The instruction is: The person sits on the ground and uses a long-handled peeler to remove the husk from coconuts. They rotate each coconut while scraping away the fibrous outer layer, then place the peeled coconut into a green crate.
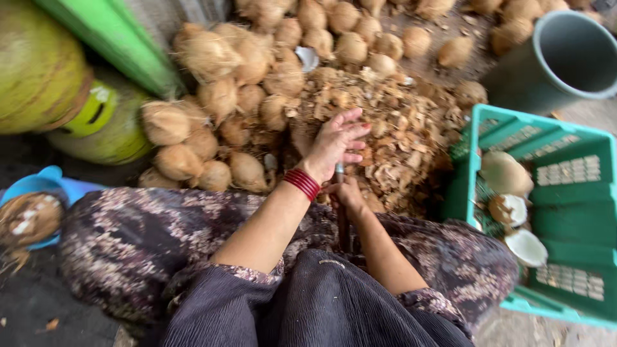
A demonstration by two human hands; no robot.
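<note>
Two hands at the upright blade

I see my left hand (pixel 337 141) spread open, fingers fanned over the heap of husk scraps (pixel 392 138) just beyond the blade (pixel 339 172), gripping nothing I can make out. My right hand (pixel 347 193) is closed around the blade's shaft, steadying it upright. Left of the blade, husked coconuts (pixel 218 96) pile close; right of it, a green crate (pixel 546 212) holds peeled coconuts (pixel 504 173), near enough to crowd my right arm
</note>
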